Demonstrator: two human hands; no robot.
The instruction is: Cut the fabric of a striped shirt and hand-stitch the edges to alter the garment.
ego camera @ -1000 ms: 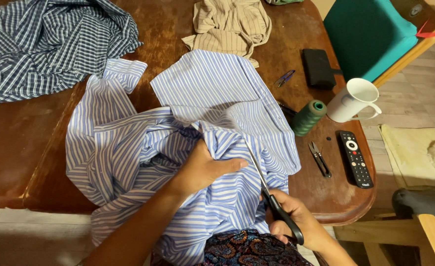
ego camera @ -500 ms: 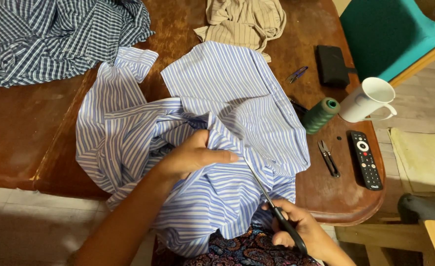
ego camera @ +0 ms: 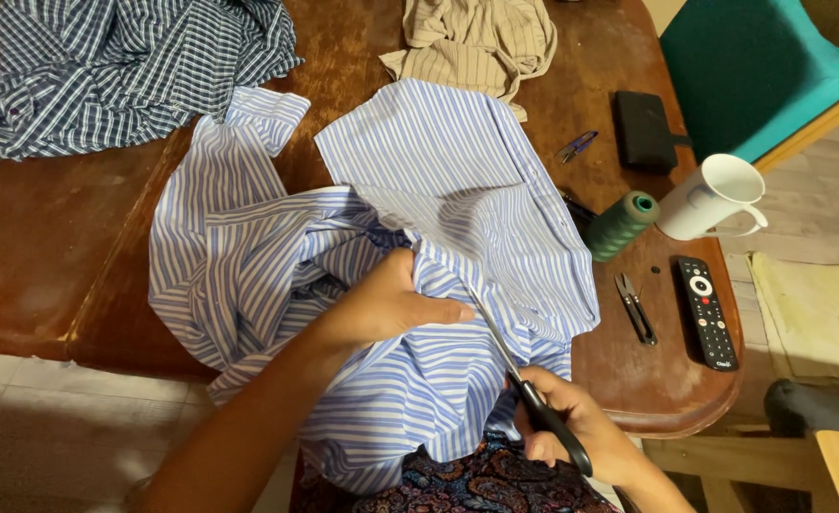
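The striped shirt lay bunched on the counter. The left hand clenched a fold of the shirt. The right hand gripped scissors, blades running up-left toward that fold, just beside the left fingers.
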